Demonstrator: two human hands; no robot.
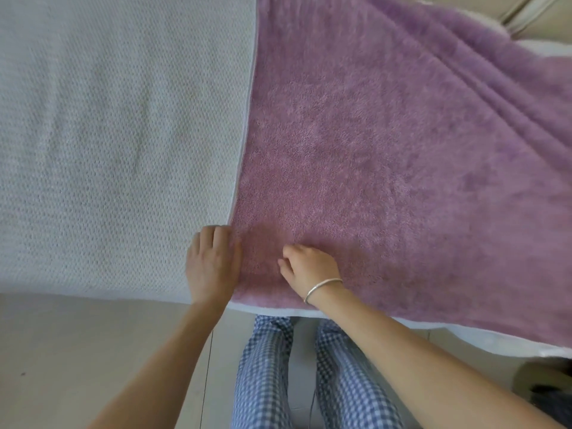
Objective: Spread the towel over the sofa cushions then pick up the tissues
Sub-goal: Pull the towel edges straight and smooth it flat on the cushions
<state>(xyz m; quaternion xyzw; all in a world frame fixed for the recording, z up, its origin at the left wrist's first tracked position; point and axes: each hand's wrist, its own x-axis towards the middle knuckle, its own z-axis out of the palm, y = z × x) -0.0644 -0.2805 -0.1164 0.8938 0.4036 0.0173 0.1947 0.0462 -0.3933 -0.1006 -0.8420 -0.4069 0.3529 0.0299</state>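
A purple towel (387, 168) lies spread over the right part of the sofa seat, with long creases toward the back right. Its straight left edge runs beside a white mesh-textured seat cover (117, 144). My left hand (212, 264) sits at the towel's front left corner, fingers curled onto its edge. My right hand (309, 267), with a silver bracelet on the wrist, rests on the towel close to the front edge, fingers bent and fingertips touching the fabric. No tissues are in view.
The sofa's front edge (464, 332) runs across below my hands, with pale floor tiles (77, 351) beneath. My legs in blue checked trousers (266, 376) stand against the sofa. A dark object (544, 382) lies on the floor at the right. A beige sofa back (532, 17) shows top right.
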